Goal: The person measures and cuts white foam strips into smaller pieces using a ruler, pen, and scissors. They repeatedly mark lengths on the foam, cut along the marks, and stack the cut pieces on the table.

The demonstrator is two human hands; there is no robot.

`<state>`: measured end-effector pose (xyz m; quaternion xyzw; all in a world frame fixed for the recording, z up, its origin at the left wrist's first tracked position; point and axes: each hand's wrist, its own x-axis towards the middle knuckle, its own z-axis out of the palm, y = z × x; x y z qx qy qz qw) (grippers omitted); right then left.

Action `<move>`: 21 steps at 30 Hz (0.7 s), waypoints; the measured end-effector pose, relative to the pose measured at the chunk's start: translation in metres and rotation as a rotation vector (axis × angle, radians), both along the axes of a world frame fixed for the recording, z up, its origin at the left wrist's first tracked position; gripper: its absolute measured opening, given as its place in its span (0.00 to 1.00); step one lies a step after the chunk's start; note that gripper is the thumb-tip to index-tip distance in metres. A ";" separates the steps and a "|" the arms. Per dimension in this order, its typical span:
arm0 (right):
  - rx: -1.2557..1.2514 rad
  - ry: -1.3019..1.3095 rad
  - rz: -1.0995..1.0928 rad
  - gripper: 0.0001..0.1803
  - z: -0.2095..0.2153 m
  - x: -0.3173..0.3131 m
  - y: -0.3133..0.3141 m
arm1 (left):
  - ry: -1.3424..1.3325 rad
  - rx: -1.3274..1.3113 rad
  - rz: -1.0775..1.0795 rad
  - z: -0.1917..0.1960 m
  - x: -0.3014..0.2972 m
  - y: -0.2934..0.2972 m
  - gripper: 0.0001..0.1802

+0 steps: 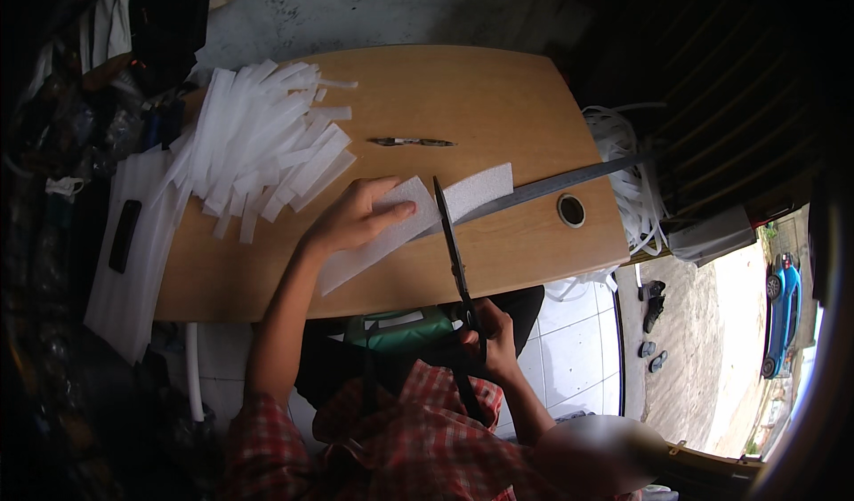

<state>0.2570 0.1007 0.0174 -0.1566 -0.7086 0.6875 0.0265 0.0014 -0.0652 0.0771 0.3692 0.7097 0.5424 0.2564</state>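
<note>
My left hand (354, 215) pinches a white foam strip (378, 245) between thumb and fingers, over the table. My right hand (495, 334) is closed round the handles of long black scissors (457, 265). The blades cross the foam, their tips near its far edge. Right of the blades lies another stretch of foam (482, 187); whether it is still joined to the held part I cannot tell. A long grey ruler (569, 184) runs slantwise under the foam and past the table's right edge. Beyond my hands lies a pen (414, 142).
A heap of cut white foam strips (258, 132) covers the left of the wooden table (463, 83). Longer sheets with a dark phone-like object (125, 234) hang over its left edge. A round hole (571, 210) is near the right edge; tangled white strips (633, 199) hang beyond.
</note>
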 end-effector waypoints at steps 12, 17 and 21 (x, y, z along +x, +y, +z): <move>0.232 0.021 0.403 0.41 -0.018 0.019 -0.015 | 0.359 0.264 1.185 0.012 -0.017 -0.011 0.16; 0.219 -0.003 0.403 0.35 -0.030 0.016 -0.022 | 0.309 0.212 1.140 0.019 -0.004 0.003 0.17; 0.208 0.081 0.357 0.35 -0.023 0.004 -0.024 | 0.300 0.223 1.129 0.019 0.001 0.008 0.17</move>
